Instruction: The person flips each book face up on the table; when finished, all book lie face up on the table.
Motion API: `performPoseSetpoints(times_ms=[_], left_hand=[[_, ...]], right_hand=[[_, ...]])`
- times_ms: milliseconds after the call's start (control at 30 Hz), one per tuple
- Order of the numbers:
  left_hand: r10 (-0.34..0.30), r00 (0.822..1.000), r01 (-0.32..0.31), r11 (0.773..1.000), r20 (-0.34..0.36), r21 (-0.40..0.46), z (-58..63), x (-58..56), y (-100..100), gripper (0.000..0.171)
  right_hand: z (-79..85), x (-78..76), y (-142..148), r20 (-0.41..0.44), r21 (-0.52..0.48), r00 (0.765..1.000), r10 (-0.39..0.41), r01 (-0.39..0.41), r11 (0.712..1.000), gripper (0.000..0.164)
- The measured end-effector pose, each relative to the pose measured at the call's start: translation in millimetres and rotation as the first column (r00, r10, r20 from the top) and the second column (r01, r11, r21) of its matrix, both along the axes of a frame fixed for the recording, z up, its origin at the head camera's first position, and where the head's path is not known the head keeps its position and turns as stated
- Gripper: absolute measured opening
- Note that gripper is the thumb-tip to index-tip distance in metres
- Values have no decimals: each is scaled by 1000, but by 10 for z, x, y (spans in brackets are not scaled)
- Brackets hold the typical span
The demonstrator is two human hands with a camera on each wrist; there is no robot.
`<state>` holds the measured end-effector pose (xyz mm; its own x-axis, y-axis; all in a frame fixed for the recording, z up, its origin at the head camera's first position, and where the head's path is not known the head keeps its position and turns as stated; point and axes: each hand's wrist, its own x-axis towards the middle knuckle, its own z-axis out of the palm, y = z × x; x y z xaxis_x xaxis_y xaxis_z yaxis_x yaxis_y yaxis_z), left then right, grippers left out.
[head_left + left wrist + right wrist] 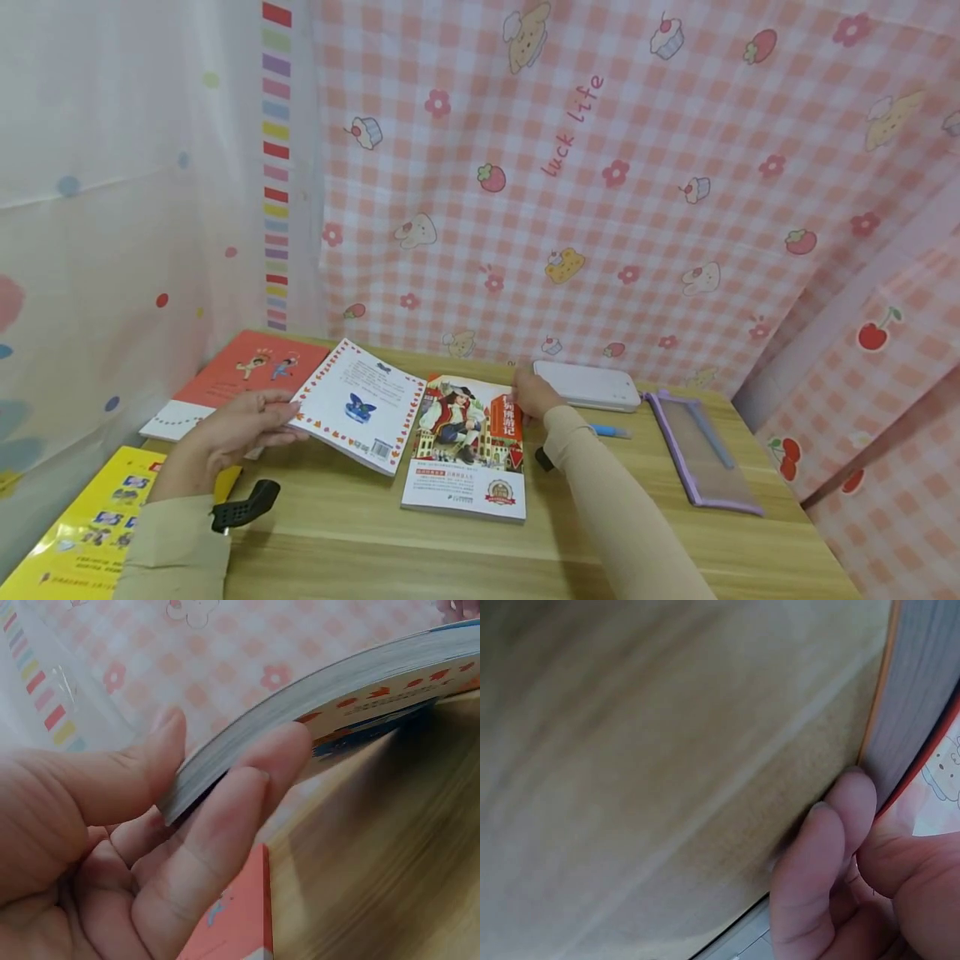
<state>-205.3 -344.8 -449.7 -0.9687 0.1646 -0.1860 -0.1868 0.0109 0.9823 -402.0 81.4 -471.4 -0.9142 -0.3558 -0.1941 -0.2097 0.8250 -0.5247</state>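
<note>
My left hand point(243, 427) pinches the left edge of a white paperback point(363, 404) with a leaf border and a blue butterfly on its cover. In the left wrist view, the thumb lies on one side of that book's page block point(300, 697) and fingers lie on the other; the held edge is raised off the table. To its right lies a storybook point(465, 446) with a figure in a hat on the cover. My right hand point(536, 396) grips its upper right edge, its thumb against the red cover side in the right wrist view, fingertips beneath the pages point(915, 690).
A red-and-white book point(247, 367) lies at the back left, a yellow book point(93, 529) at the front left. Behind my right hand is a white case point(592, 385); right of it are a blue pen point(611, 431) and a purple-edged mesh pouch point(693, 467). Patterned curtains border the wooden table point(360, 542).
</note>
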Motion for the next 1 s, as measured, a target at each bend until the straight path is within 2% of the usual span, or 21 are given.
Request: performPoseSetpoints(times_ms=[167,400,600,700,833,933,1000], left_hand=[[9,1000,-7,999,-29,38,45,-16,25,60],[28,998,-24,998,-63,63,106,-16,61,58],[42,996,-36,997,-76,72,142,-6,75,58],[37,994,-29,997,-100,77,152,-14,82,58],[43,992,-33,996,-121,86,173,-20,111,56],[64,991,-53,995,-117,88,190,-24,138,55],[67,990,-56,994,-121,89,199,-28,150,55]], right_hand=[[3,11,2,12,-18,1000,-4,5,1000,12],[1,10,-10,-54,23,998,21,-19,1000,14],[5,20,-33,-78,28,997,28,-26,999,11],[4,21,-47,-102,58,995,24,-18,998,11],[20,24,-58,-183,145,982,47,-20,989,14],[49,31,-63,-237,209,969,75,-25,978,14],[72,38,-64,-243,232,966,83,-25,972,14]])
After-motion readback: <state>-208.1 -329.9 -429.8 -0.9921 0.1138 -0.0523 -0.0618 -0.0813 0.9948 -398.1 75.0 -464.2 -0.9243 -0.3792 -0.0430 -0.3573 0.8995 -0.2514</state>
